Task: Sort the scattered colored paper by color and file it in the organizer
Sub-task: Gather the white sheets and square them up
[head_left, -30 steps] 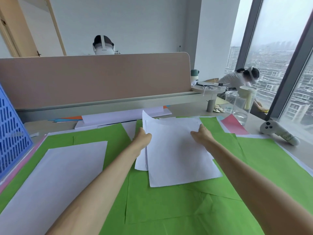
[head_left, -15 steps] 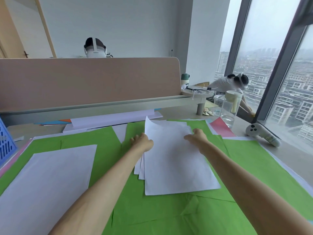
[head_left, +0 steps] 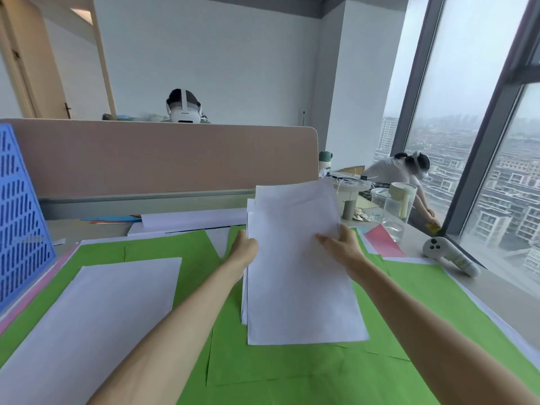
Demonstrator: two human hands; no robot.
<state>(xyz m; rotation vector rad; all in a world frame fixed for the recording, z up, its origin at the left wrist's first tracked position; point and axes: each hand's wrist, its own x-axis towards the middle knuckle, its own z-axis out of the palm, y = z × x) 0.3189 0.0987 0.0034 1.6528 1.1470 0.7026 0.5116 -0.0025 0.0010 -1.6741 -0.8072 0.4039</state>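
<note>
Above the green sheets, mid-desk — you are holding the white stack tilted up, its long axis running away from you. Your left hand is pinching its left edge; your right hand is clamping the right edge, thumb lying on top. The blue organizer is standing far left, well apart — so the stack is needing to travel leftward, with your left hand the nearer one.
</note>
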